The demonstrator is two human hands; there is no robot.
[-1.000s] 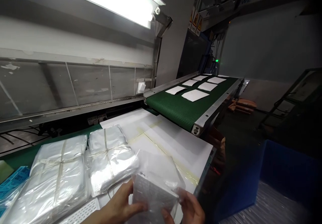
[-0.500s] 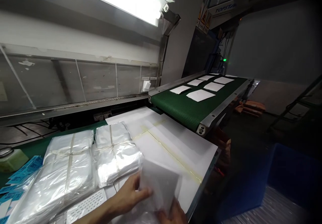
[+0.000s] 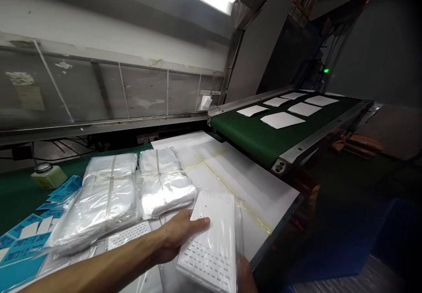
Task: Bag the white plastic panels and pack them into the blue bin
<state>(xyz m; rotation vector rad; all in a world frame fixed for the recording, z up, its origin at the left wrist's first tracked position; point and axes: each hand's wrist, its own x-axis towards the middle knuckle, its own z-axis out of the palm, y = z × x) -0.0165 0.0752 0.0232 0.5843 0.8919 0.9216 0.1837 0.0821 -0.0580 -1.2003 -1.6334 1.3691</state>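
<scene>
Indoors | left hand (image 3: 178, 236) lies open on bagged white panel (image 3: 216, 236) | right hand (image 3: 245, 276) under it, grip indiscernible

Flat sheets (image 3: 281, 119) were laid on the conveyor belt (image 3: 260, 141). A board (image 3: 257, 183) was placed before the belt's end. Two bag bundles (image 3: 108, 192) and a bottle (image 3: 49, 175) were set left of the belt, and a vented panel (image 3: 214, 236) before it.

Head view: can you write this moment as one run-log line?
left hand: holds white vented panel | right hand: under it, mostly hidden | bag bundle: beside
</scene>
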